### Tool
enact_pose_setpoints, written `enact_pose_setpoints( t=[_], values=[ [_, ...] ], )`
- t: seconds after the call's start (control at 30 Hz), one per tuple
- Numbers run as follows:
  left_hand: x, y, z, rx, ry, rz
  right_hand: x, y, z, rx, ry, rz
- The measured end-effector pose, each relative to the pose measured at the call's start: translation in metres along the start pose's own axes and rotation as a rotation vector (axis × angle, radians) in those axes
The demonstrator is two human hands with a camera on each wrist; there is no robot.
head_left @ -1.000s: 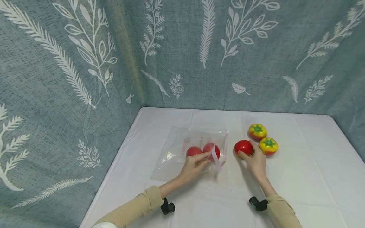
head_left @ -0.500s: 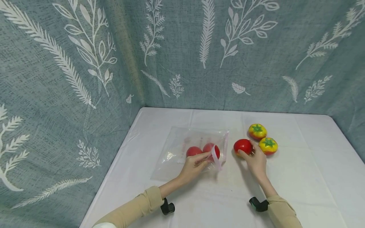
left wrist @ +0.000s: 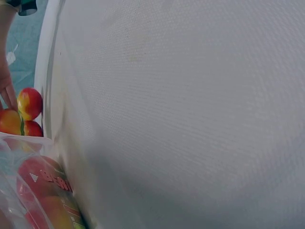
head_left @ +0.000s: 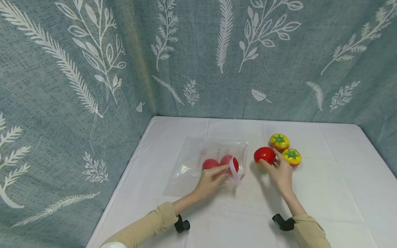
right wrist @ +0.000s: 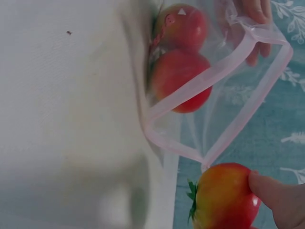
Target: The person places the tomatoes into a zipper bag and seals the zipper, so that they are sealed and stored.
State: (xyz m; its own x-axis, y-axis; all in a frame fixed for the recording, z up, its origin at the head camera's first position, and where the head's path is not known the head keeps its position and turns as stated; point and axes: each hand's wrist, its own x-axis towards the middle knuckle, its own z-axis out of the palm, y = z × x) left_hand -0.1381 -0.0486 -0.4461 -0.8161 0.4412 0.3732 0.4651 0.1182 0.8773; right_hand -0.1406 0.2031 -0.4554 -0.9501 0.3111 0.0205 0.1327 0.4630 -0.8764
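We count five fruits in all: two red fruits (head_left: 210, 164) lying side by side inside one clear plastic bag (head_left: 178, 181), one held fruit (head_left: 264, 155), and two loose fruits (head_left: 291, 157) on the desk (head_left: 344, 193). We see the loose pair sitting close together, yellow on top with green leaf crowns up; the held fruit is turned over, its red underside upward and its leaves toward the desk.

Two hands are at work. The left hand (head_left: 208, 182) has its fingers pinched on the bag near its opening, and in the right wrist view we see the pale pink rim (right wrist: 209, 74) spread open toward the held fruit. The right hand (head_left: 281, 176) has thumb and fingers closed round that fruit, just right of the bag. One black device (head_left: 183, 226) shows under each tan sleeve (head_left: 152, 224).

As for edges and room, we see a narrow strip of desk between bag and held fruit, a wide white stretch from the loose pair to the right edge, and another between the forearms. The bag lies well in from the left edge. Behind the far edge hangs a blue-green curtain (head_left: 198, 44), which also runs along the left side.
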Motion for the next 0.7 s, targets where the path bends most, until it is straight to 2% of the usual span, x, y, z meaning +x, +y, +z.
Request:
enact_pose_setpoints(
  t=[0.7],
  values=[
    [0.001,-0.002,0.000,0.016,0.002,0.014,-0.011,-0.020,-0.011,0.058,0.032,-0.025]
  ],
)
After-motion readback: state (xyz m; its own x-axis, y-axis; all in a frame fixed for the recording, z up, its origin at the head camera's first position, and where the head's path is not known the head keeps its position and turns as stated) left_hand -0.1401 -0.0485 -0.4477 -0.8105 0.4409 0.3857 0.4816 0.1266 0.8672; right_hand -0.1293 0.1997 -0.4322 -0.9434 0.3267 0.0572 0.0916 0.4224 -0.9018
